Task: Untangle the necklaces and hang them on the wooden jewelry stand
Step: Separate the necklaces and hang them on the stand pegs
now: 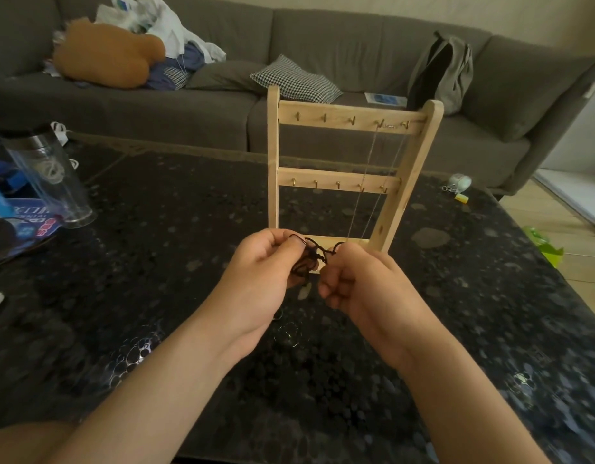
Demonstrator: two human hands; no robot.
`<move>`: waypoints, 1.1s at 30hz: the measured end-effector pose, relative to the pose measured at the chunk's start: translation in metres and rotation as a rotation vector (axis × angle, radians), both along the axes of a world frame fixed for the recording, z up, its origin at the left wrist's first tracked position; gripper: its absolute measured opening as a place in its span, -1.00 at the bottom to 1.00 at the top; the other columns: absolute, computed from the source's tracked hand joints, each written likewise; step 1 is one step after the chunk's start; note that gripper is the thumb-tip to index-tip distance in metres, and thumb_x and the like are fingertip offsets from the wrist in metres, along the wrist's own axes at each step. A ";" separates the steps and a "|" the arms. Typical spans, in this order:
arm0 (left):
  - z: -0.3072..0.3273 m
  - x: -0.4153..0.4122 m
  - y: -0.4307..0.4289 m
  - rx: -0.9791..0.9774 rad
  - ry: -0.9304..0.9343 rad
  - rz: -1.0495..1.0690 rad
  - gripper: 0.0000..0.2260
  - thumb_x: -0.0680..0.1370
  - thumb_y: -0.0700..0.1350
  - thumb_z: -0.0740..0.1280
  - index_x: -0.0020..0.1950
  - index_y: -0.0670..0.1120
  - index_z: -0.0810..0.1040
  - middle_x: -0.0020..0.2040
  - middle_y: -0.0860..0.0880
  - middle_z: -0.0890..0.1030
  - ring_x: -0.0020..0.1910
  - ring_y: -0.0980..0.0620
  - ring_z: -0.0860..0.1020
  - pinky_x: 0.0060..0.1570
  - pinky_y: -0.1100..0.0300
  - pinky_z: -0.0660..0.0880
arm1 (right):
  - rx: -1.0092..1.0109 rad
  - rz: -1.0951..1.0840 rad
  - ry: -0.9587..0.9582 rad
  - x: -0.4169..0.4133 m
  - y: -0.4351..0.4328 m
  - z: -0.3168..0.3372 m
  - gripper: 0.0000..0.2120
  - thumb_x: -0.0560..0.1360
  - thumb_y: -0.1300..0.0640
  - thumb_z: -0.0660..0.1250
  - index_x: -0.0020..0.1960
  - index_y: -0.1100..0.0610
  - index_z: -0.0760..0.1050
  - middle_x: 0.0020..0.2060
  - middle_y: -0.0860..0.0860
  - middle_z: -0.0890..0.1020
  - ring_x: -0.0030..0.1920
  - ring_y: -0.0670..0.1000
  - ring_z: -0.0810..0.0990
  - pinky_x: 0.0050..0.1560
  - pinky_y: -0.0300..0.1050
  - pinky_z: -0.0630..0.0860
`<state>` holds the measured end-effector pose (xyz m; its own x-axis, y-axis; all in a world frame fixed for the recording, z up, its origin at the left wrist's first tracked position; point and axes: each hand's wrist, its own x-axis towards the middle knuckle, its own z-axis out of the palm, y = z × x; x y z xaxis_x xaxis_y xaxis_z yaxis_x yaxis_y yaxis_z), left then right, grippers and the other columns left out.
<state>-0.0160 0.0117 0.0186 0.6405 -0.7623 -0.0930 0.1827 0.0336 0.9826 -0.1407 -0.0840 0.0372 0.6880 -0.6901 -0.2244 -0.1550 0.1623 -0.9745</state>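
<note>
Item: black cord necklace (pixel 311 257), still knotted, held up in front of the foot of the wooden jewelry stand (pixel 336 177), which stands upright on the dark patterned table (pixel 155 296). Step in hand, as judged: untangling; the cord is a bunched snarl of loops between the two hands and is not yet on any hook. Left hand (pixel 266 262): fingers curled in, thumb and forefinger closed on the left side of the snarl. Right hand (pixel 353 279): fingers (pixel 336 289) curled tight toward the palm, tips gripping the right end of the cord; the exact contact is partly hidden by the knuckles. Already placed: one thin chain necklace (pixel 371 152), hung from the right-hand hooks of the top rail and dropping past the middle rail to the base. Next move, as judged: drawing the loops apart gently, without tightening the knot, until the cord runs free, then lifting it to an empty hook left of the chain. Small pale pieces lie on the table beneath the hands; too blurred to identify.
</note>
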 end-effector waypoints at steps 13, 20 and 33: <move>0.016 0.005 0.004 -0.308 0.523 -0.123 -0.85 0.47 -0.24 0.38 -0.03 -0.02 0.56 -0.05 -0.09 0.56 0.03 -0.10 0.58 0.25 -0.04 0.47 | 0.495 0.025 -0.379 0.006 0.005 -0.001 -0.90 0.60 0.21 0.21 -0.07 0.05 0.36 -0.33 -0.02 0.35 -0.36 -0.07 0.34 -0.27 -0.14 0.31; 0.009 0.001 0.002 -0.028 0.098 0.038 -0.84 0.62 -0.34 0.38 -0.02 -0.10 0.66 0.03 -0.18 0.72 0.05 -0.14 0.69 0.33 -0.29 0.57 | 0.598 0.047 -0.439 0.005 0.011 -0.003 -0.92 0.55 0.14 0.25 -0.10 0.11 0.48 -0.28 -0.02 0.33 -0.34 -0.07 0.27 -0.29 -0.17 0.24; 0.022 0.003 0.010 0.079 -0.121 -0.021 -0.62 0.63 -0.17 0.46 -0.41 0.01 0.66 -0.14 -0.01 0.73 -0.15 0.06 0.69 -0.03 0.14 0.69 | -0.117 -0.097 -0.201 0.002 0.009 -0.011 -0.83 0.61 0.07 0.48 0.16 0.11 0.65 -0.08 0.11 0.80 0.03 0.20 0.78 0.18 0.13 0.68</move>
<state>-0.0134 0.0218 0.0403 0.6348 -0.7689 -0.0762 0.0623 -0.0474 0.9969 -0.1383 -0.0754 0.0264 0.6400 -0.7684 -0.0041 0.0550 0.0511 -0.9972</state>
